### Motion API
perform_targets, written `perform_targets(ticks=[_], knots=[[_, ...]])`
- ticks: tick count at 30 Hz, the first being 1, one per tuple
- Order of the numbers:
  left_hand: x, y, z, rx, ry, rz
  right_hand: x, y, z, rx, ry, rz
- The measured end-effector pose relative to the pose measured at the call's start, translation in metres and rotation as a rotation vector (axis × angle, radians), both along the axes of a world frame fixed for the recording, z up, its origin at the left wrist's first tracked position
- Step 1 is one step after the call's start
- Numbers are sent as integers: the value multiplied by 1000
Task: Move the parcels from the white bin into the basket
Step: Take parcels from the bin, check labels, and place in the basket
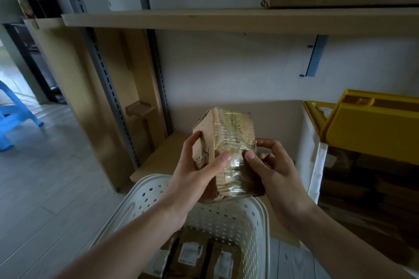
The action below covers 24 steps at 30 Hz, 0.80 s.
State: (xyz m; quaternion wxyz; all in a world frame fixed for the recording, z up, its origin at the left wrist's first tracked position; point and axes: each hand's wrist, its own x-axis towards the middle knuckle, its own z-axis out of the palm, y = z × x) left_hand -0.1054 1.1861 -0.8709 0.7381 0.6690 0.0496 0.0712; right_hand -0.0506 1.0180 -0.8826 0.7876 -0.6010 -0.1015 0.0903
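Head view: both my hands hold a taped parcel (226,154) above the basket (256,222).

Nearest, labelled parcels (189,253) lie in the basket; above it my left hand (195,176) and right hand (274,172) curl their fingers round the cardboard box; beyond, the white bin (314,156) and a yellow crate (367,124).

One held parcel (224,154), three labelled parcels (189,253) in one basket (254,217), two hands (199,172).
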Motion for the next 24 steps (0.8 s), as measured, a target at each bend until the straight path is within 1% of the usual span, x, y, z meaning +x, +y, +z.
perform_targets(ticks=[4,8,12,16,18,20,22,24], knots=[[1,-1,-3,-30,-13,12,0,-4,4,-13,-19,35],[2,-1,-5,-84,-44,-17,5,-7,4,13,69,134],[2,-4,-8,-124,-84,-44,13,-9,-4,75,138,291],[1,-5,-7,-123,-103,-66,14,-9,-6,83,113,418],[-1,-5,-2,-95,-91,-105,12,-10,-5,74,71,388],[-2,-3,1,-85,-83,-132,8,-9,2,23,20,262],[-1,-1,0,-132,-78,-76,10,-10,5,-47,-30,73],[0,1,-3,-141,-80,-41,13,-11,5,-56,-1,-4]])
